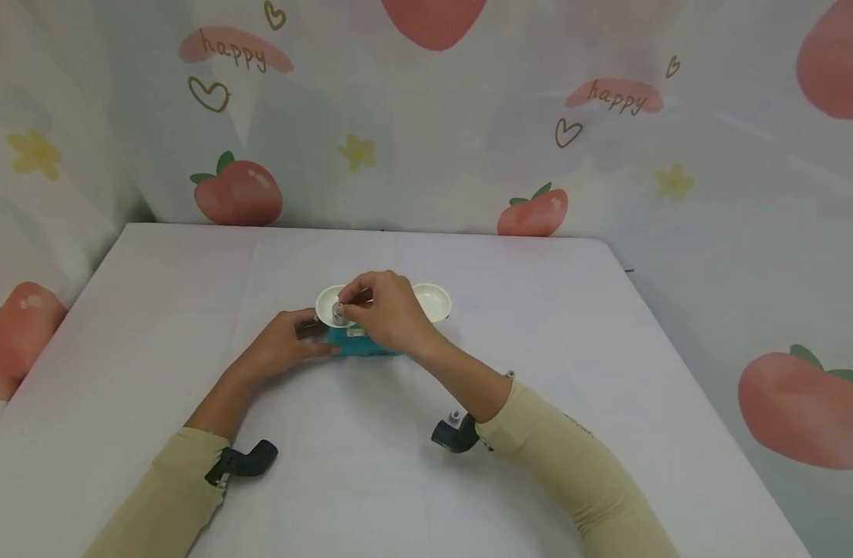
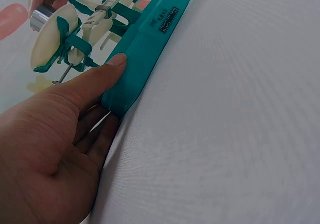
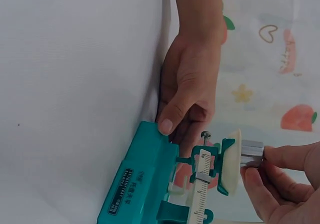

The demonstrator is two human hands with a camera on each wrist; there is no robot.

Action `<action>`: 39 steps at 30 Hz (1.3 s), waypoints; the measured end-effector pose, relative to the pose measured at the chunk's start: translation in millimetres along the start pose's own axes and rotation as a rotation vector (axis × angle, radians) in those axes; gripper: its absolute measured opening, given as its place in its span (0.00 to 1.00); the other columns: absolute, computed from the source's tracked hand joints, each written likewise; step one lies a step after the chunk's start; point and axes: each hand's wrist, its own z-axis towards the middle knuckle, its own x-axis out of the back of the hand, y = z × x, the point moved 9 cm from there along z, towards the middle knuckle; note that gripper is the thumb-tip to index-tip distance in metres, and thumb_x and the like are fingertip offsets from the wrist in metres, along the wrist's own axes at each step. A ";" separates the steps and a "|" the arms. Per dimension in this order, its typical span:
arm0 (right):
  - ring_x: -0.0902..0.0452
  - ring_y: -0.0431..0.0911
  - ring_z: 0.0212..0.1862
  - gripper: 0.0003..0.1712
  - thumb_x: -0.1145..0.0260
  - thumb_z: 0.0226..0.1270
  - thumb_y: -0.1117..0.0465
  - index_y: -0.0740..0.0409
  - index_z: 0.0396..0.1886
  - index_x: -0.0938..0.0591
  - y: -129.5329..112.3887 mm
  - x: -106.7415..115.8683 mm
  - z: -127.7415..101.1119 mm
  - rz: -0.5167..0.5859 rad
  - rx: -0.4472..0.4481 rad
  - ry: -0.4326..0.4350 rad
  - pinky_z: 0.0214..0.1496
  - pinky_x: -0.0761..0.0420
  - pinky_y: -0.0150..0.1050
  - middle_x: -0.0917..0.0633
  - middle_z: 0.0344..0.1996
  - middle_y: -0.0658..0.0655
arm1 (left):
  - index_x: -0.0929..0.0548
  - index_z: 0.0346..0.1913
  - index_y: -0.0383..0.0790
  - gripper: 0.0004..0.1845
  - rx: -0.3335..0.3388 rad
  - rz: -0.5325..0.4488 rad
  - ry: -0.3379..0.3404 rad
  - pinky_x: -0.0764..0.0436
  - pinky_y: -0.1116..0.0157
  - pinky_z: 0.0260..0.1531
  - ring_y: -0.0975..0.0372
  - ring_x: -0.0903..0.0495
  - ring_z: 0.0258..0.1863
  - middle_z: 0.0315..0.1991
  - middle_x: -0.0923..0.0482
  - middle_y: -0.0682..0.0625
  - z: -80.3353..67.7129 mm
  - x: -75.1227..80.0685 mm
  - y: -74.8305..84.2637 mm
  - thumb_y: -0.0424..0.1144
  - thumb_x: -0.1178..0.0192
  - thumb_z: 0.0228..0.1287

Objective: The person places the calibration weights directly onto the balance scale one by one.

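Note:
A teal balance scale (image 1: 363,345) stands on the table, with a cream left pan (image 1: 324,302) and right pan (image 1: 433,302). My left hand (image 1: 283,341) grips the left end of its base, thumb on the front face and fingers behind, as the left wrist view shows. Above the left pan, my right hand (image 1: 387,310) pinches a short silver metal cylinder (image 3: 251,153) between thumb and fingers. The cylinder's end meets the pan surface. A ruled beam (image 3: 201,196) with a small metal slider (image 3: 203,177) runs along the scale. In the head view, my right hand covers the scale's middle.
A white cloth covers the table (image 1: 538,333). Behind it hangs a curtain (image 1: 426,139) printed with peaches, hearts and flowers. Dark camera mounts (image 1: 252,459) sit at both wrists, close above the tabletop.

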 end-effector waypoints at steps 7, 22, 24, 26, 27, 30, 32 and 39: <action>0.14 0.42 0.45 0.04 0.27 0.69 0.67 0.61 0.41 0.12 4.3 -9.0 -0.5 -0.015 0.046 0.032 0.49 0.16 0.31 0.11 0.41 0.54 | 0.23 0.71 0.38 0.37 0.000 -0.016 -0.003 0.27 0.48 0.67 0.48 0.24 0.66 0.66 0.22 0.44 -0.1 0.5 -0.7 0.38 0.22 0.59; 0.16 0.45 0.49 0.06 0.29 0.71 0.67 0.64 0.45 0.14 0.1 -15.7 -3.4 -0.105 0.117 0.113 0.51 0.18 0.27 0.16 0.45 0.56 | 0.23 0.70 0.36 0.36 -0.032 -0.017 0.003 0.26 0.49 0.66 0.47 0.25 0.67 0.67 0.23 0.42 2.6 1.3 -0.7 0.37 0.22 0.59; 0.15 0.45 0.49 0.07 0.29 0.71 0.67 0.64 0.45 0.14 -0.5 -15.9 -4.3 -0.102 0.118 0.113 0.51 0.18 0.28 0.16 0.46 0.56 | 0.23 0.70 0.35 0.36 -0.038 -0.016 0.000 0.26 0.49 0.66 0.46 0.25 0.66 0.67 0.23 0.42 2.6 0.9 -0.4 0.37 0.22 0.59; 0.15 0.46 0.49 0.08 0.28 0.71 0.67 0.65 0.47 0.14 -1.3 -15.7 -5.1 -0.092 0.118 0.114 0.52 0.18 0.28 0.16 0.46 0.56 | 0.23 0.70 0.36 0.36 -0.030 -0.021 0.004 0.25 0.50 0.66 0.48 0.24 0.66 0.66 0.22 0.43 2.5 1.1 -0.8 0.37 0.22 0.59; 0.15 0.46 0.50 0.09 0.28 0.70 0.66 0.65 0.47 0.14 -1.5 -15.6 -5.5 -0.083 0.119 0.114 0.52 0.18 0.28 0.16 0.47 0.57 | 0.22 0.70 0.36 0.36 -0.030 -0.024 0.004 0.25 0.50 0.66 0.48 0.24 0.66 0.66 0.22 0.43 2.3 1.2 -0.7 0.37 0.22 0.59; 0.16 0.47 0.51 0.11 0.28 0.70 0.67 0.66 0.49 0.15 -3.2 -14.8 -7.2 -0.048 0.131 0.114 0.54 0.19 0.28 0.16 0.47 0.57 | 0.22 0.69 0.36 0.35 -0.028 -0.027 0.001 0.25 0.51 0.65 0.49 0.23 0.66 0.66 0.22 0.43 1.9 0.9 -0.6 0.37 0.22 0.59; 0.16 0.47 0.52 0.11 0.28 0.70 0.68 0.66 0.50 0.15 -4.8 -13.9 -8.3 -0.032 0.151 0.117 0.56 0.20 0.27 0.16 0.48 0.57 | 0.22 0.69 0.36 0.35 -0.026 -0.030 0.001 0.24 0.51 0.65 0.49 0.23 0.66 0.65 0.21 0.44 1.9 0.7 -0.7 0.37 0.22 0.58; 0.17 0.48 0.51 0.11 0.28 0.69 0.70 0.68 0.48 0.15 -9.3 -11.4 -11.4 0.001 0.203 0.121 0.56 0.19 0.30 0.16 0.46 0.58 | 0.22 0.70 0.36 0.36 -0.027 -0.018 0.007 0.25 0.50 0.65 0.48 0.23 0.66 0.66 0.22 0.43 0.4 0.9 -0.8 0.37 0.22 0.59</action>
